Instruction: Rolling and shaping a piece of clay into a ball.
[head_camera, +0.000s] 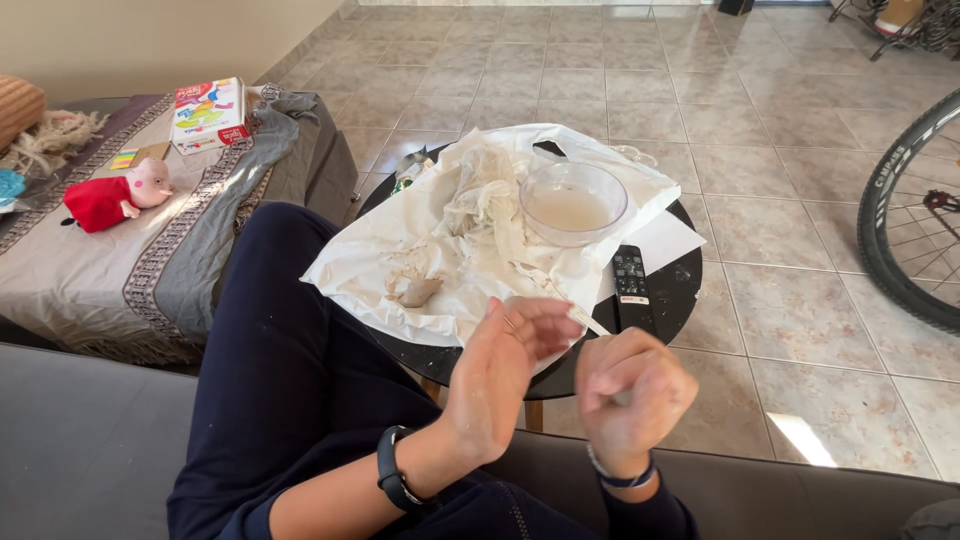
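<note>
Nearest me, my left hand (505, 375), fingers loosely spread, grasping nothing. Beside it, my right hand (630, 390), curled into a fist; contents indiscernible. Beyond both, round black table (675, 285): white plastic sheet (370, 255) across it, clear bowl (572, 203) on the sheet, remote (630, 277) at its right edge.

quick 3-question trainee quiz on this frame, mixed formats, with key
1. True or false: the clear bowl stands on the white plastic sheet.
2. What lies right of the bowl on the round black table? A) black remote control B) scissors C) mug
3. Which wrist wears the black band?

Key:
1. True.
2. A, the black remote control.
3. The left; the left hand is raised with fingers extended, the right hand curled beside it, both in front of the table's near edge.
</note>
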